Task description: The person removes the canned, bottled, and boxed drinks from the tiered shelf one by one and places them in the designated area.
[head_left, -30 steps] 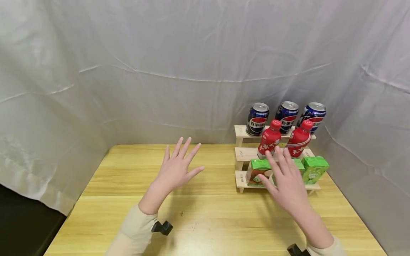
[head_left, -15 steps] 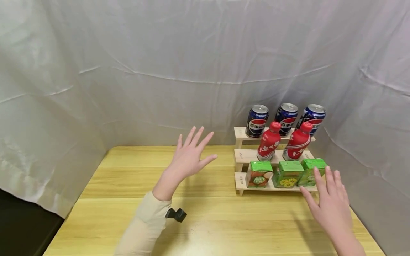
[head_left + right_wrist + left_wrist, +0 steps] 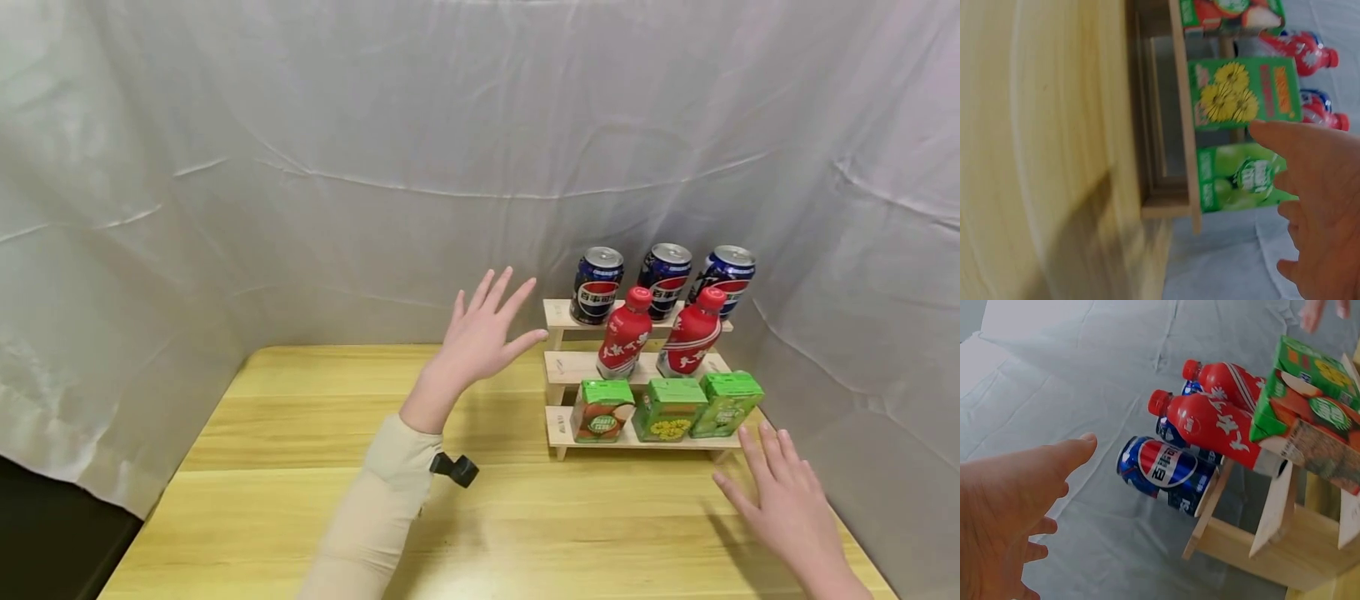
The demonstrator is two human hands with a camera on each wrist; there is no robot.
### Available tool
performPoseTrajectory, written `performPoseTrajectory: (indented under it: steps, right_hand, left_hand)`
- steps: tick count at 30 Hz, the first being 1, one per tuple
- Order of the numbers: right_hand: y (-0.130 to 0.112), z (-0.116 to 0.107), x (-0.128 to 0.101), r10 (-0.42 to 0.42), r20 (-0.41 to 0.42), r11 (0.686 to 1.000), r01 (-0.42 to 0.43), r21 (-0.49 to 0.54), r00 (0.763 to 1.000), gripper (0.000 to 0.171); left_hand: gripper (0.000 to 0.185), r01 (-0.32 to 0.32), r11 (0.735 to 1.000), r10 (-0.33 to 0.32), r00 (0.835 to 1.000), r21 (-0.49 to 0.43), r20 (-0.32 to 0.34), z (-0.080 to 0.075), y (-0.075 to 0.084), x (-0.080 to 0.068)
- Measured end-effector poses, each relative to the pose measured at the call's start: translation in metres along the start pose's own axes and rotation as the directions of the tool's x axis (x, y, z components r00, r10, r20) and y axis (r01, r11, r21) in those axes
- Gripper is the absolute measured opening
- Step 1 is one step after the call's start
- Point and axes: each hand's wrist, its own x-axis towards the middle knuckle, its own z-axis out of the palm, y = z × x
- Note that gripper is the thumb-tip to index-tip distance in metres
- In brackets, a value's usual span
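A: Hovering, nothing held. Left hand (image 3: 480, 337) is raised, fingers spread and straight, just left of the wooden rack (image 3: 562, 315). Right hand (image 3: 787, 508) is flat over the table (image 3: 300, 433), fingers relaxed, near the rack's right front corner, not touching it.

B: Nearest item to the left hand?

A: Left can (image 3: 597, 286) on the top step. It's just to the right of the fingertips, with a gap between. In the left wrist view the thumb points toward that can (image 3: 1163, 467).

B: Orientation?

A: Upright, long axis vertical, lid up, label facing front.

B: Around it?

A: Two more cans (image 3: 693, 271) in the same row. Two red bottles (image 3: 622, 337) stand on the middle step, in front of and below the cans. Three green cartons (image 3: 666, 408) on the bottom step. Right carton (image 3: 726, 404) is closest to the right hand. White cloth (image 3: 300, 167) behind and on both sides. Nothing between left hand and can.
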Motion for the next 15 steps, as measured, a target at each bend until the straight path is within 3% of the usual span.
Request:
performPoseTrajectory:
  steps: [7,15]
  right_hand:
    - [0.017,0.016,0.0,-0.079,0.035,0.997,0.08,-0.007,0.996,0.078]
    - [0.031,0.028,0.002,-0.085,0.094,0.996,0.086,-0.001,0.992,0.078]
  left_hand:
    - [0.076,-0.013,1.0,0.013,0.999,0.01,-0.029,0.001,0.016,0.022]
    - [0.076,-0.024,1.0,0.024,0.999,0.008,-0.028,0.0,0.033,0.042]
